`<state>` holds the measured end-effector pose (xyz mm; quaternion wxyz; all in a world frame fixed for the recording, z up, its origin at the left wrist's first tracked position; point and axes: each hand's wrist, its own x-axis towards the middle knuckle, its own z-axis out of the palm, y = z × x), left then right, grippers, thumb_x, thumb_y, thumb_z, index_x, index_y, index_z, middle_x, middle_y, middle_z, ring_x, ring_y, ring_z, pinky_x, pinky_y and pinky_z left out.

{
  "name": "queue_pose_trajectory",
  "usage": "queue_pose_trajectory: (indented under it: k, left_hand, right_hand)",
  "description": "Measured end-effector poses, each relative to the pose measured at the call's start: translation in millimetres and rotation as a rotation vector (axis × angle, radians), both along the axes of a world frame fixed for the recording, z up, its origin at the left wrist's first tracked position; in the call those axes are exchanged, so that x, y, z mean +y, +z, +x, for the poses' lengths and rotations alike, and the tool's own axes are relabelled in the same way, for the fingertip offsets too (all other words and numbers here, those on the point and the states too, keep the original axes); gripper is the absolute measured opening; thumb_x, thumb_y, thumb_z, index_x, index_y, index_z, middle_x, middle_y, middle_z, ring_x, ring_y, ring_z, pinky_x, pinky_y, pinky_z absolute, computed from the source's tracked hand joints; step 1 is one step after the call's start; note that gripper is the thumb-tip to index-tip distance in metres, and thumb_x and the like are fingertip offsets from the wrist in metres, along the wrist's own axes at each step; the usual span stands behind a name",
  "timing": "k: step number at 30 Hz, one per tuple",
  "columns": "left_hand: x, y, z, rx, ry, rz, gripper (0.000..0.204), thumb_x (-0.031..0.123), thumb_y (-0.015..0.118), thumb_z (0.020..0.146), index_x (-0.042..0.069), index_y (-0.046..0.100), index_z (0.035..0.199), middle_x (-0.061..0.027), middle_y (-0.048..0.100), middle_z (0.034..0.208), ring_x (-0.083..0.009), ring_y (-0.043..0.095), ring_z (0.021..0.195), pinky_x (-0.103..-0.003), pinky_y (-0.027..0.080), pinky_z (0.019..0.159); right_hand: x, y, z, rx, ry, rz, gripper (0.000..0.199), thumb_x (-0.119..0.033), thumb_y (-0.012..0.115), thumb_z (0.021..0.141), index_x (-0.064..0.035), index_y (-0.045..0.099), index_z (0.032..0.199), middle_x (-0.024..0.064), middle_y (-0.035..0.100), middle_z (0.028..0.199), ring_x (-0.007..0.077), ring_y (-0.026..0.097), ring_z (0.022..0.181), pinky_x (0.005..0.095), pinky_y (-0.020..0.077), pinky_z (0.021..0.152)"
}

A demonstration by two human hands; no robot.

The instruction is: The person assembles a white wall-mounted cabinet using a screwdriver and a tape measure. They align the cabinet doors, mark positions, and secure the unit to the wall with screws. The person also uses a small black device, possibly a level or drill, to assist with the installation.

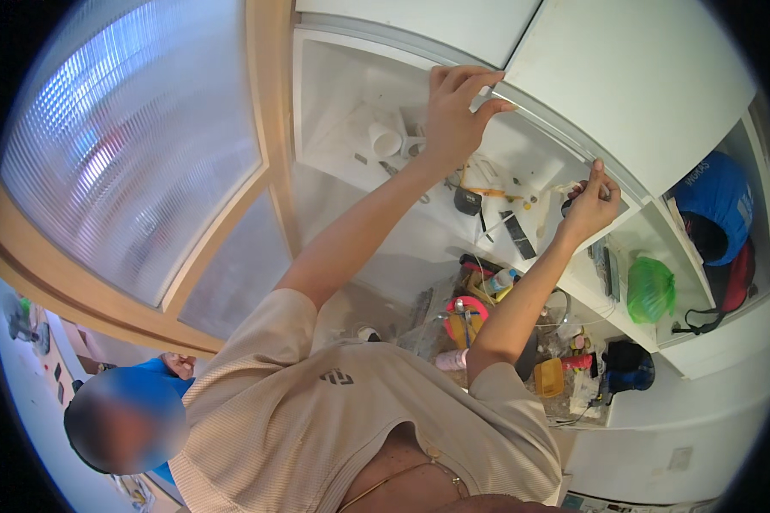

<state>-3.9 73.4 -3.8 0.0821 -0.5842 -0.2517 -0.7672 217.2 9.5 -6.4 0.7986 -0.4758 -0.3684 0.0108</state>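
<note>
- Head view: the left hand [453, 115] curls its fingers over the edge of a smooth white cabinet door [624, 85].
- The right hand [590, 201] pinches a small dark object [573, 205], too small to identify, at the front edge of the white shelf [342, 103].
- A white plastic cup [385, 139] lies just beside the left wrist.
- A crinkled green bag [650, 289] sits in the neighbouring compartment.
- A ribbed glass window [128, 154] in a wooden frame fills the left.

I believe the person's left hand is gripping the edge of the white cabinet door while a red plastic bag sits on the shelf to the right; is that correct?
Not quite: in the head view the plastic bag is green, not red. The rest holds: the left hand grips the edge of the white cabinet door, and the bag sits on the shelf to the right.
</note>
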Motion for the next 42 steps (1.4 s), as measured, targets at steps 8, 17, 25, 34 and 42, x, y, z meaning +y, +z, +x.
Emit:
queue_pose_trajectory:
  k: [8, 17, 25, 34, 42]
  left_hand:
    - [24, -3, 7, -0.071, -0.095, -0.032, 0.040, 0.023, 0.092, 0.075, 0.009, 0.073, 0.107, -0.0010, 0.071, 0.101, -0.0228, 0.056, 0.100, -0.037, 0.049, 0.083]
    - [28, -6, 8, -0.006, 0.028, 0.017, 0.027, 0.024, 0.091, 0.075, 0.013, 0.079, 0.097, 0.0029, 0.073, 0.106, -0.0231, 0.055, 0.104, -0.038, 0.045, 0.094]
    - [42, -6, 6, -0.023, -0.126, 0.013, 0.017, 0.023, 0.090, 0.075, 0.016, 0.083, 0.089, 0.0050, 0.074, 0.095, -0.0211, 0.057, 0.100, -0.037, 0.045, 0.095]
    - [39, -7, 6, -0.025, -0.045, 0.015, 0.034, 0.024, 0.092, 0.074, 0.012, 0.074, 0.100, 0.0010, 0.067, 0.104, -0.0258, 0.053, 0.105, -0.039, 0.046, 0.094]
    - [40, -4, 10, -0.153, -0.050, -0.123, 0.047, 0.030, 0.096, 0.069, 0.011, 0.072, 0.105, -0.0046, 0.062, 0.109, -0.0268, 0.052, 0.108, -0.040, 0.047, 0.093]
  right_hand:
    - [8, 3, 6, -0.051, 0.017, 0.040, 0.039, -0.031, 0.086, 0.091, -0.0007, 0.061, 0.091, 0.0046, 0.060, 0.063, 0.0093, 0.053, 0.050, 0.0225, 0.0416, 0.046]
    - [16, 0, 10, -0.019, 0.067, 0.103, 0.035, -0.026, 0.087, 0.091, -0.0020, 0.062, 0.088, 0.0042, 0.062, 0.067, 0.0089, 0.051, 0.052, 0.0228, 0.0428, 0.047]
    - [15, 7, 11, 0.038, 0.115, 0.100, 0.033, -0.023, 0.080, 0.097, -0.0044, 0.058, 0.081, 0.0034, 0.059, 0.064, 0.0091, 0.051, 0.052, 0.0236, 0.0410, 0.048]
    - [17, 4, 22, 0.040, 0.152, 0.117, 0.039, -0.027, 0.078, 0.099, -0.0069, 0.055, 0.075, 0.0032, 0.057, 0.063, 0.0087, 0.050, 0.054, 0.0236, 0.0395, 0.050]
    - [6, 2, 39, -0.048, 0.126, -0.046, 0.039, -0.030, 0.077, 0.100, -0.0049, 0.058, 0.076, 0.0023, 0.055, 0.064, 0.0087, 0.049, 0.053, 0.0237, 0.0389, 0.048]
